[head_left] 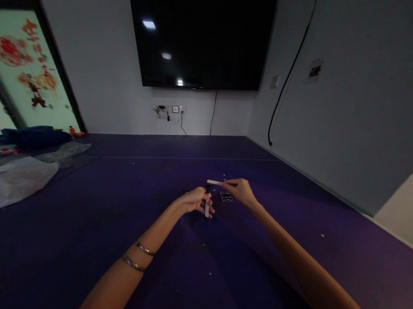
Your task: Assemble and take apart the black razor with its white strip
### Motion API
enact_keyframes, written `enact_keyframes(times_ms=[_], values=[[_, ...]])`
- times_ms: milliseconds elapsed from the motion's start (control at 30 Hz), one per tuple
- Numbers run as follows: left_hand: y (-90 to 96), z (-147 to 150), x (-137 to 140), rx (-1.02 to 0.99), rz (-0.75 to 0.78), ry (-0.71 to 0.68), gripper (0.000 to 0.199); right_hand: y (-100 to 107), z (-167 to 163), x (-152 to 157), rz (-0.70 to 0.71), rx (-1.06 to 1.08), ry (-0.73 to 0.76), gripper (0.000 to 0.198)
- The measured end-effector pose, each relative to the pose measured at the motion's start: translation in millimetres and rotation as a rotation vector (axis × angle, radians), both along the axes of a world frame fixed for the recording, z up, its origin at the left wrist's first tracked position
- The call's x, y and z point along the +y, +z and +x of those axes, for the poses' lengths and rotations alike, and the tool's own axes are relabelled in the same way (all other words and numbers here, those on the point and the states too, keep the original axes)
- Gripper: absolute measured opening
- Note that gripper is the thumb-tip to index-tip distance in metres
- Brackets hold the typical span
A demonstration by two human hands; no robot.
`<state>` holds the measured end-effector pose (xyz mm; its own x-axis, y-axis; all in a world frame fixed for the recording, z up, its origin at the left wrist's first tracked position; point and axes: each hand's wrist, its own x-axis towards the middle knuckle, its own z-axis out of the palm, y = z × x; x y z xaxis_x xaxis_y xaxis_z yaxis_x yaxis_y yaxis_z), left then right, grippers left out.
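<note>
My left hand (197, 200) is closed around a slim upright piece, a black-and-white stick (207, 208) with a dark top end. Between the fingers of my right hand (240, 190) is a flat whitish strip (214, 182), pinched at its right end. The strip's left end meets or lies just over the dark top of the stick; I cannot tell whether they are joined. Just below and left of my right hand, a small dark part with light edges (226, 196) lies on the purple surface. A thin dark piece (186, 191) shows behind my left wrist.
The purple floor-like surface (161, 287) carries scattered white bits. Crumpled clear plastic (17, 181) and a dark blue cloth bundle (35, 136) lie at the left. A television (205, 36) hangs on the far wall above sockets, and a black cable (287, 79) runs down the right wall.
</note>
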<state>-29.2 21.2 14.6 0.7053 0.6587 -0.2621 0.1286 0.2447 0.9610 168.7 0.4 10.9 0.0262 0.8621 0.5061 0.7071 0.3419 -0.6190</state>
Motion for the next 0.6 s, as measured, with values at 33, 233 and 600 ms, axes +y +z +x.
enact_keyframes(times_ms=[33, 233, 600], values=[[-0.4, -0.2, 0.6, 0.003, 0.003, 0.002, 0.007, -1.0, 0.8, 0.2, 0.002, 0.016, -0.019, 0.038], [-1.4, -0.5, 1.6, -0.021, 0.011, -0.008, 0.008, -4.1, 3.0, 0.9, -0.007, 0.009, 0.03, 0.039], [22.7, -3.1, -8.6, -0.085, 0.118, -0.041, 0.013, -5.3, 25.4, 9.9, -0.141, 0.068, 0.006, 0.041]])
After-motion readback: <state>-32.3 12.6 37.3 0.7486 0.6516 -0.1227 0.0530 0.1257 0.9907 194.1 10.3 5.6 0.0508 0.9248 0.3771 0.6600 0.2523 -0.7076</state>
